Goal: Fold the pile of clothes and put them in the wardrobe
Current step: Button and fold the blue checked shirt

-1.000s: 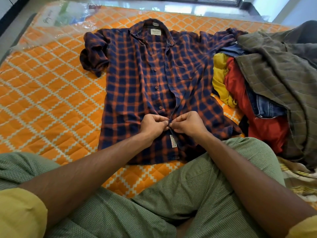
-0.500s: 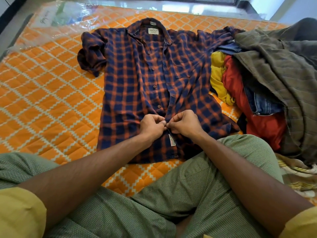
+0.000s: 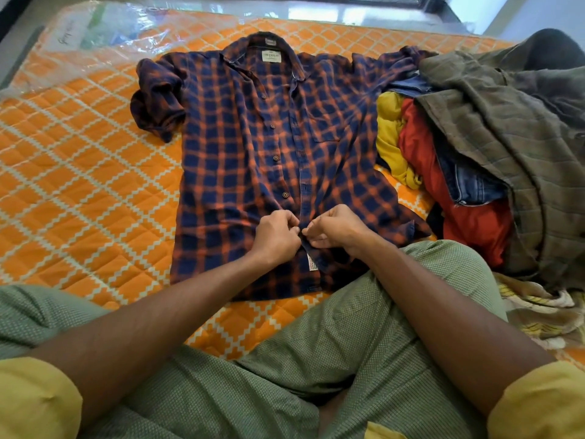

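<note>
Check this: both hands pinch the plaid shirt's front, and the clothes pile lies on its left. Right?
Wrong side: the head view shows the clothes pile right of the plaid shirt. The left hand and right hand do pinch its front.

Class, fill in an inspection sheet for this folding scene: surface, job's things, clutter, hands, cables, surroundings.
Surface: orange quilted mattress, far left corner under clear plastic wrap.
Job's things: plaid shirt spread flat, front up, collar far; pile of clothes on its right, touching one sleeve.
Clutter: patterned cloth at the pile's near edge.
Hands: left hand and right hand both pinch the shirt's front edges near the hem.
Cables: nothing seen.
Surroundings: glossy floor beyond the mattress.
</note>
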